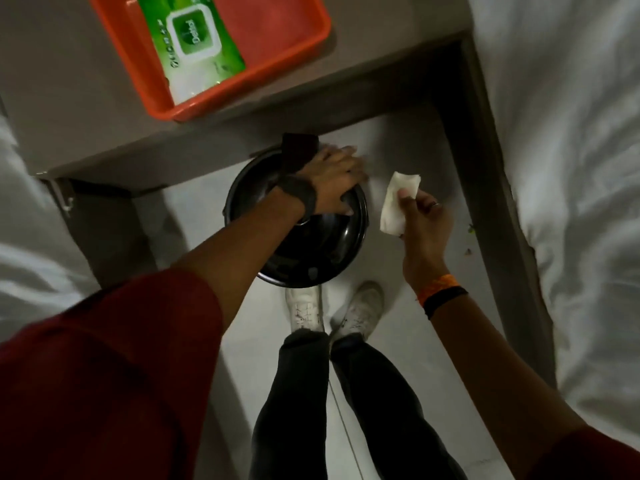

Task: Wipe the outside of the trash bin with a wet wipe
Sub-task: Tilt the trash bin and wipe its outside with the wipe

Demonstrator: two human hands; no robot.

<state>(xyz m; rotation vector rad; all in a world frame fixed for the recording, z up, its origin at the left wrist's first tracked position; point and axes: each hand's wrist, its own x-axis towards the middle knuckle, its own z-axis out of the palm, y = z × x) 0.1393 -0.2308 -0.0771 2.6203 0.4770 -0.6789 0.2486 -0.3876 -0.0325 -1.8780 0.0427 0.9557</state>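
A round black trash bin [311, 251] stands on the pale floor just in front of my feet, seen from above. My left hand [334, 180] lies over its far rim, fingers spread across the edge and thumb inside, gripping it. My right hand [424, 220] hovers to the right of the bin, apart from it, pinching a folded white wet wipe [398, 202] between thumb and fingers. The bin's outer wall is mostly hidden from this angle.
A brown bedside table [62, 98] stands behind the bin, holding an orange tray [291, 46] with a green pack of wipes [194, 46]. White bedding [571, 168] on a dark bed frame [491, 168] lies right; more white fabric lies left. My white shoes [304, 311] touch the bin's near side.
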